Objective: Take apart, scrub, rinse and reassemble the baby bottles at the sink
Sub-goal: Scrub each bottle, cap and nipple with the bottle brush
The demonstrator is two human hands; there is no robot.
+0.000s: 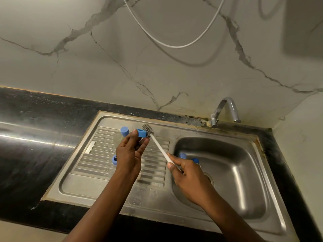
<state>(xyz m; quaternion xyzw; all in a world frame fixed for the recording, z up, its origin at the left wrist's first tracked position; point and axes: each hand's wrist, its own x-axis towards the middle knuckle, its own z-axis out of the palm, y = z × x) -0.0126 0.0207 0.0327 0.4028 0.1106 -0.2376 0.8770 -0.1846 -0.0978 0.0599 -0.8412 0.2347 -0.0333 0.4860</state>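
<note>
Left hand (130,154) is pinching the blue plastic bottle ring (141,133) above the steel sink drainboard (104,165), probably so drips land there. Right hand (185,172), gripping the white-handled grey bristle brush (160,147), is pressing its bristles against the ring.

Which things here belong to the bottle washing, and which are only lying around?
In the job: blue ring, pinched by the left hand; brush, held by the right hand; capped bottle and second ring on the drainboard; blue parts in the basin; tap.
Just there: hanging white cable; black counter.
</note>
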